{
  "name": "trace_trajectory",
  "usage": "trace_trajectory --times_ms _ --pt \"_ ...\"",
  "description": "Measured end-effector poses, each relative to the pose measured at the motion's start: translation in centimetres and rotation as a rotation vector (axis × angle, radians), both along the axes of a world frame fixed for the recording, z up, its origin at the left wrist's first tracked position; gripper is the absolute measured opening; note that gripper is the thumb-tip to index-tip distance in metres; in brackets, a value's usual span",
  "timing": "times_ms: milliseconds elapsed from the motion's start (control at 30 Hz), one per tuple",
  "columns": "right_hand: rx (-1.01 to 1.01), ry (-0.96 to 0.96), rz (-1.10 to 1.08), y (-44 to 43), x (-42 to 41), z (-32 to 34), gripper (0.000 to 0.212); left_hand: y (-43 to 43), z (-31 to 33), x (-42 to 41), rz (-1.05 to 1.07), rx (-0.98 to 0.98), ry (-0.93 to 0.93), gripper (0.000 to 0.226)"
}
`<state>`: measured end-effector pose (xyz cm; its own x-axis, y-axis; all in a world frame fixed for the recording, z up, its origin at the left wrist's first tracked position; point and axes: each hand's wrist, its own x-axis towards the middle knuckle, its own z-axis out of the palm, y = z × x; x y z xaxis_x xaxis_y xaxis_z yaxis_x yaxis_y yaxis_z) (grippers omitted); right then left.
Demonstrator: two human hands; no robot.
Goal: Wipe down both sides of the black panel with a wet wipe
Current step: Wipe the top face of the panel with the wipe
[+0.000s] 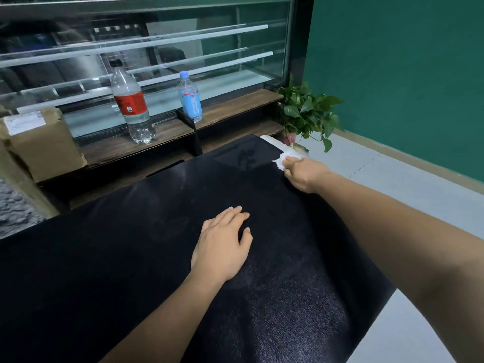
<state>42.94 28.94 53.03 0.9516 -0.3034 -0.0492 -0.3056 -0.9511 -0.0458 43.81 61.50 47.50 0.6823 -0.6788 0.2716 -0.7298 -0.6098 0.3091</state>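
The large black panel (146, 252) lies flat and fills the lower middle of the view, its surface dusty with faint smears. My left hand (222, 244) rests flat on the panel's middle, fingers straight. My right hand (303, 174) is at the panel's far right edge and grips a crumpled white wet wipe (284, 161), pressing it onto the panel near the corner. A white edge strip (277, 144) shows along that far right side.
Two water bottles, one with a red label (131, 100) and one with a blue label (190, 98), stand on a wooden shelf (230, 108) before a glass display case. A cardboard box (39, 142) sits at left. A potted plant (306, 113) stands on the floor at right.
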Motion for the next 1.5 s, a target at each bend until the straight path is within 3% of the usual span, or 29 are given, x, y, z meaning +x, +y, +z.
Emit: trace_trajectory --times_ms 333,833,1033,1133,1300,1500 --pt "0.027 -0.006 -0.082 0.7 -0.1 -0.6 0.054 0.0 0.1 0.0 0.002 -0.006 0.006 0.046" --pt "0.113 -0.078 -0.001 7.8 2.0 -1.4 0.039 -0.1 0.2 0.1 -0.002 0.002 0.001 0.045" --pt "0.189 -0.064 0.150 10.4 1.5 -1.6 0.035 0.2 0.2 0.2 -0.017 -0.005 0.014 0.046" --pt "0.277 -0.116 0.219 10.2 0.5 -1.7 0.023 0.2 0.3 0.5 -0.029 -0.005 0.043 0.046" --pt "0.157 -0.203 0.172 5.6 -1.6 -1.4 0.054 0.0 0.8 1.2 -0.056 0.015 0.051 0.043" --pt "0.077 -0.180 0.084 0.7 -3.1 -2.7 0.058 -2.4 2.5 4.0 -0.099 0.024 0.041 0.044"
